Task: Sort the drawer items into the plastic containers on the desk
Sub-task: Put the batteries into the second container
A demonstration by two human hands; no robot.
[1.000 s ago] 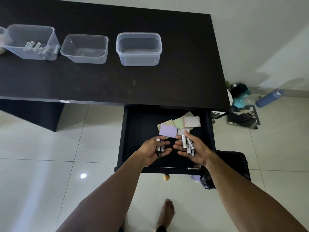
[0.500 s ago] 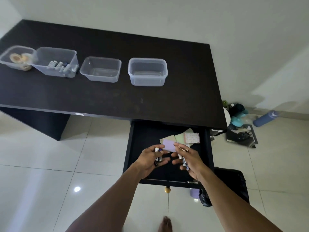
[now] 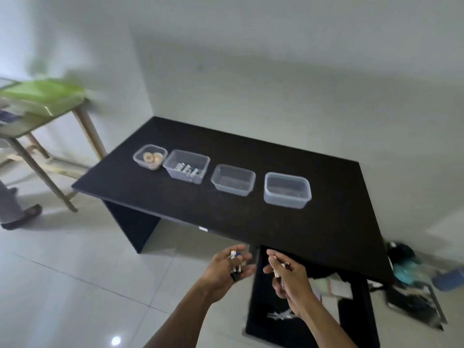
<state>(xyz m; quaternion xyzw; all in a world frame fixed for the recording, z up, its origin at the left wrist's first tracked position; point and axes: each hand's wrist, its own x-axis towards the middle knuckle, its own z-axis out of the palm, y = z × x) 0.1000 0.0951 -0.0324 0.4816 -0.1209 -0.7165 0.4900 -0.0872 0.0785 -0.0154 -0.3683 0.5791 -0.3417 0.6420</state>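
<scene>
pale grey walls (image 3: 276, 59), glossy white tiled floor (image 3: 62, 285), black desk (image 3: 251, 222), green-topped wooden table (image 3: 65, 106) at left

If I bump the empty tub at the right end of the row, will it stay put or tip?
Probably slides. The right-end tub is thin clear plastic and looks empty, so likely light; a bump should skid it across the smooth dark desk. It sits low and wide, so tipping seems unlikely. Its walls may flex if squeezed.
</scene>
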